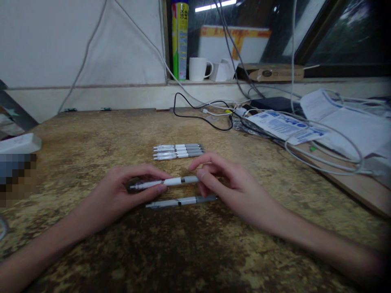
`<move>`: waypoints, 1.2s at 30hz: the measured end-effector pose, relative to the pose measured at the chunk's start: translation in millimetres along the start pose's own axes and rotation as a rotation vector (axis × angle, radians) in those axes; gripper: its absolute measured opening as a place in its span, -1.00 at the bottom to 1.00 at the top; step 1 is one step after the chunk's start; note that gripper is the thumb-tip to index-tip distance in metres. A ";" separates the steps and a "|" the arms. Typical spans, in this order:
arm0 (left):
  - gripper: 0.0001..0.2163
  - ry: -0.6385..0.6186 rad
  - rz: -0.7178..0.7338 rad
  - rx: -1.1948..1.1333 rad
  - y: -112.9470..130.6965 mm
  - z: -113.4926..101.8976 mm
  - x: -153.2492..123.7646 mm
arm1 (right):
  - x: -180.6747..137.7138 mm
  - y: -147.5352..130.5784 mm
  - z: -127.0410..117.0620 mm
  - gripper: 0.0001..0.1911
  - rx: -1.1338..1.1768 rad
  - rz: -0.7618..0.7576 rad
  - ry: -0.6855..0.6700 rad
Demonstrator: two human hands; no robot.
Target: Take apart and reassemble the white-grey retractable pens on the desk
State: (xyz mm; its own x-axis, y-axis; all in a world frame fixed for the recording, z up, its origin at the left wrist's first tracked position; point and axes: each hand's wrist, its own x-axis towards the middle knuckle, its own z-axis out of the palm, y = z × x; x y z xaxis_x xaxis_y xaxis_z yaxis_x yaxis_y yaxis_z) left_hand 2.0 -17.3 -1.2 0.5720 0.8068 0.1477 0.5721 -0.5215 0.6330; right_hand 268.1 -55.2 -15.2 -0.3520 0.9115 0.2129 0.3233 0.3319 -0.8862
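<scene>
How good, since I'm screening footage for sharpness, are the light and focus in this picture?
Head view: dim overall, the tabletop darkest in the foreground; head view: a bright streak of light glares in the window; head view: left hand, right hand and held pen look slightly soft; head view: a patch at the left edge is pixelated, and the right edge falls dark.

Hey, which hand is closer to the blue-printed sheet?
Right. The right hand is left of the sheet and nearer the camera; the left hand is farther left, holding a pen.
</scene>
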 end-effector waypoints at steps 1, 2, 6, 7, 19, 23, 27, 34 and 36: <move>-0.79 0.002 0.001 0.002 0.4 -0.2 -0.2 | 0.3 0.7 0.0 -0.79 0.008 0.008 -0.007; -0.80 0.004 0.002 0.001 0.7 -0.5 -0.4 | 0.6 1.4 0.0 -0.79 0.012 0.012 -0.007; -0.79 0.012 -0.003 -0.002 1.6 -1.7 -1.1 | 1.1 2.8 -0.3 -0.83 0.025 -0.005 0.027; -0.79 0.013 -0.003 0.002 1.8 -1.8 -1.1 | 0.8 2.9 -0.3 -0.83 0.040 0.002 0.021; -0.79 0.012 0.010 0.002 1.4 -1.8 -1.5 | 1.5 4.0 -0.4 -0.84 0.116 0.020 -0.010; -0.80 0.009 0.003 0.003 2.0 -1.7 -2.1 | 1.3 5.4 0.2 -0.80 0.118 0.041 -0.042; -0.78 0.007 -0.005 -0.006 1.6 -2.2 -1.6 | 1.7 5.0 0.9 -0.84 0.073 -0.009 0.002; -0.78 0.006 -0.004 -0.001 2.0 -1.7 -1.7 | 0.3 2.7 0.3 -0.80 0.058 0.063 -0.048; -0.77 0.015 -0.022 -0.006 2.5 -2.2 -1.8 | 0.7 3.1 0.3 -0.85 0.013 0.066 -0.030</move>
State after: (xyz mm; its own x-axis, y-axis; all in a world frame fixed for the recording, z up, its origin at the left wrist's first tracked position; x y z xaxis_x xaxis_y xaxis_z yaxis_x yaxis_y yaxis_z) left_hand 1.1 -19.5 1.8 0.5509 0.8219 0.1450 0.5807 -0.5023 0.6408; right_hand 268.6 -53.7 -17.9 -0.3562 0.9236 0.1417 0.3349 0.2678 -0.9034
